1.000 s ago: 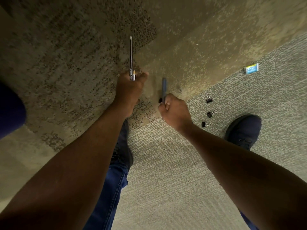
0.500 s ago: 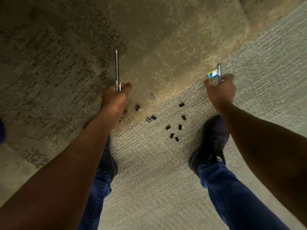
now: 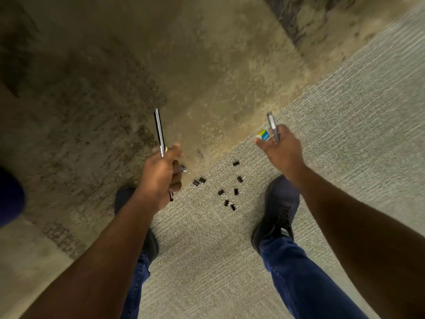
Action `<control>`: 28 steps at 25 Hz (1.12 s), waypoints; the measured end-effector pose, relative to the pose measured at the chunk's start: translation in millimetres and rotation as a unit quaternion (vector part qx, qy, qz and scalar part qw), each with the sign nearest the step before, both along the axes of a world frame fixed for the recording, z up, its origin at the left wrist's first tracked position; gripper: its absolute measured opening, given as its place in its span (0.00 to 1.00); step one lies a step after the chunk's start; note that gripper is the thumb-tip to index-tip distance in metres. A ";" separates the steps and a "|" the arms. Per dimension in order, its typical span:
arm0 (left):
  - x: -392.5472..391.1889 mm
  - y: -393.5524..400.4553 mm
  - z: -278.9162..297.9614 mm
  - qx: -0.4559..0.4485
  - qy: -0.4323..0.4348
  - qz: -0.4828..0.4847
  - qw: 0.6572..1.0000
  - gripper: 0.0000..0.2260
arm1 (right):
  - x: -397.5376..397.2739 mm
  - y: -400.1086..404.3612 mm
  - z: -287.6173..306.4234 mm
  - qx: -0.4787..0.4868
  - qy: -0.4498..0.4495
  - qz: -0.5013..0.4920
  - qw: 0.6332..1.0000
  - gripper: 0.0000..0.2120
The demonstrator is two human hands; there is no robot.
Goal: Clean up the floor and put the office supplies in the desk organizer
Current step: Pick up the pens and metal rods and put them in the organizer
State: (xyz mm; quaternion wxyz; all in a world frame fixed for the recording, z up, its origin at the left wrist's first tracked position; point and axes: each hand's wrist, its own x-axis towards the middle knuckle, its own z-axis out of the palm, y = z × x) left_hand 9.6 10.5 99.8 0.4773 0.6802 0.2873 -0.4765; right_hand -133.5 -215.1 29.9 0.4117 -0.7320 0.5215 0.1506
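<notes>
Standing over the carpet [image 3: 207,261], the person has both hands loaded: the left hand [image 3: 161,176] is curled closed around a long dark pen [image 3: 159,131] with a pencil tip just showing beside it, the shafts pointing toward 12 o'clock, and the right hand [image 3: 281,149] is partly closed, pinching a grey pen [image 3: 272,125] between the fingers with the thumb held out. A small blue and yellow eraser [image 3: 263,134] shows at the right hand's 10 o'clock, touching or just beside the fingertips; whether it is gripped or lies on the floor below cannot be told. Black binder clips [image 3: 227,192] lie scattered on the carpet between the two shoes [image 3: 276,210], at about 4 o'clock from the left hand, one more just under its knuckles. The desk organizer is not in view. The clips look light, stiff and small, likely to slip from full hands; pinching each by its wire loops or black body seems best. The pens are rigid and light, safest held mid-shaft.
</notes>
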 end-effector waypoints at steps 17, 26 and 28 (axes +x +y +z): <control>-53.5 -15.1 492.5 -0.117 -0.136 0.083 0.980 0.18 | 63.4 44.3 542.5 0.094 -0.199 0.296 0.929 0.16; -44.3 106.6 628.7 -0.150 -0.166 0.158 0.962 0.07 | 101.2 176.4 690.2 0.095 -0.257 0.407 0.871 0.16; -36.6 136.6 648.4 -0.165 -0.183 0.174 0.954 0.10 | 108.9 204.1 710.6 0.099 -0.274 0.420 0.859 0.18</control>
